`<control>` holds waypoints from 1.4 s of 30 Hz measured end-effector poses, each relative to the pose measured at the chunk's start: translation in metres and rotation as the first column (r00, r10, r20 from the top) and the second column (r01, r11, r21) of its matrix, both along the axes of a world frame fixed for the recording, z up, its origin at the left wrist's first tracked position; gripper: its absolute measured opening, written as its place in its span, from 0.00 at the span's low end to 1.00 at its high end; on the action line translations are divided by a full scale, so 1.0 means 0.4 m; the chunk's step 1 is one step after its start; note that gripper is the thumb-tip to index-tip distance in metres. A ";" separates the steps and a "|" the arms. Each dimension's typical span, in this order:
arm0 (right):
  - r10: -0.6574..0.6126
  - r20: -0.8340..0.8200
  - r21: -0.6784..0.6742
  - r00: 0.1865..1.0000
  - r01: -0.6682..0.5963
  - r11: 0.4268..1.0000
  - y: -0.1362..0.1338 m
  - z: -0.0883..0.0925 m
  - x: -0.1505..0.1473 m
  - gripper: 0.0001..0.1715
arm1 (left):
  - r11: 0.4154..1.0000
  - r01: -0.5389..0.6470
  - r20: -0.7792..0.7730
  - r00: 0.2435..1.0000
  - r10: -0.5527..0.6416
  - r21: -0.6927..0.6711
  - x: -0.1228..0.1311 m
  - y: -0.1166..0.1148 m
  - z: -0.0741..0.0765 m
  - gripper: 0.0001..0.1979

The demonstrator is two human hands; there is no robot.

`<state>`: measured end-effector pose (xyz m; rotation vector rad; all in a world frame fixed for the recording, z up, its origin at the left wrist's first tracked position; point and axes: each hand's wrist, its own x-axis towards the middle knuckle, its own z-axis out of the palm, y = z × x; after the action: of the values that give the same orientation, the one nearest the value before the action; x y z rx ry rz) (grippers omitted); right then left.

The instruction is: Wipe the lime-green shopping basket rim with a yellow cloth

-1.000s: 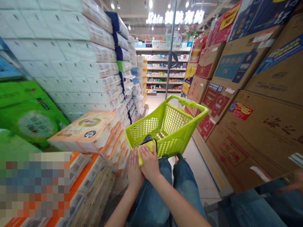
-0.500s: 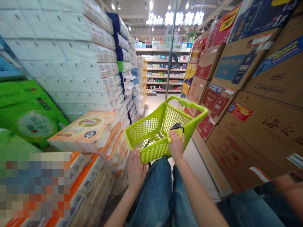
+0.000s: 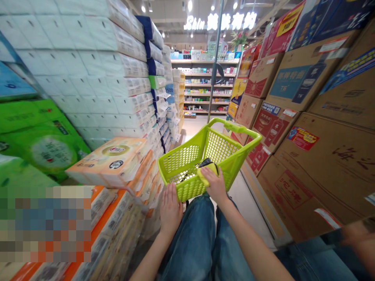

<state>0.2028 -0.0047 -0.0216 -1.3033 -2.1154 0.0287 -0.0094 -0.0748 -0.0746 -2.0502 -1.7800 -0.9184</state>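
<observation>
While we crouch low in the aisle, our right hand (image 3: 216, 186) is closed over a folded yellow-green cloth (image 3: 206, 173), fingers curled down on it and the palm pressing it against the near rim of the lime-green shopping basket (image 3: 181, 158). The cloth sits at about 5 o'clock on the basket's opening. Being bunched under the palm rather than hanging loose, it seems held so that the whole pad bears on the plastic. A dark piece shows just beyond the cloth at 12 o'clock from it. We cannot tell whether it belongs to the cloth or lies in the basket.

Our left hand (image 3: 170, 208) holds nothing. It lies spread and flat, fingers together, at 7 o'clock from the basket, with its fingertips just below the near mesh wall and its heel on our jeans (image 3: 196, 242). We judge it a steadying hand, placed there to brace us.

The basket stands on the floor (image 3: 249, 203) between our knees and the shelving, its handle bar at the far side, at 1 o'clock. At 9 o'clock, orange tissue packs (image 3: 111, 162) are stacked just beside it, with white paper bales (image 3: 88, 70) piled above them and green packs (image 3: 43, 144) further left. At 3 o'clock, brown cartons (image 3: 322, 156) rise in a wall, near the basket but apart from it. Store shelves (image 3: 202, 91) close the aisle at 12 o'clock.
</observation>
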 end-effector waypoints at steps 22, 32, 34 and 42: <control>0.091 0.025 -0.003 0.996 -0.091 0.996 -0.038 -0.019 -0.064 0.39 | 1.000 -0.009 0.007 1.000 0.009 -0.018 0.001 -0.003 0.000 0.36; -0.188 -0.020 -0.033 0.982 0.187 0.982 -0.016 -0.007 -0.081 0.39 | 1.000 -0.023 0.024 0.999 0.023 -0.009 0.012 -0.001 0.001 0.37; -0.060 -0.031 -0.038 0.998 0.059 0.998 -0.060 -0.024 -0.174 0.38 | 1.000 -0.013 0.024 1.000 0.014 -0.011 0.009 -0.001 -0.002 0.37; 0.205 0.018 -0.018 0.979 -0.204 0.979 -0.075 -0.031 -0.176 0.36 | 0.999 0.009 0.009 1.000 -0.009 -0.030 -0.003 -0.001 -0.002 0.37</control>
<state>0.1326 -0.0346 -0.0340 -1.0939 -2.2624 0.1209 -0.0106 -0.0750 -0.0752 -2.0777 -1.8012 -0.9098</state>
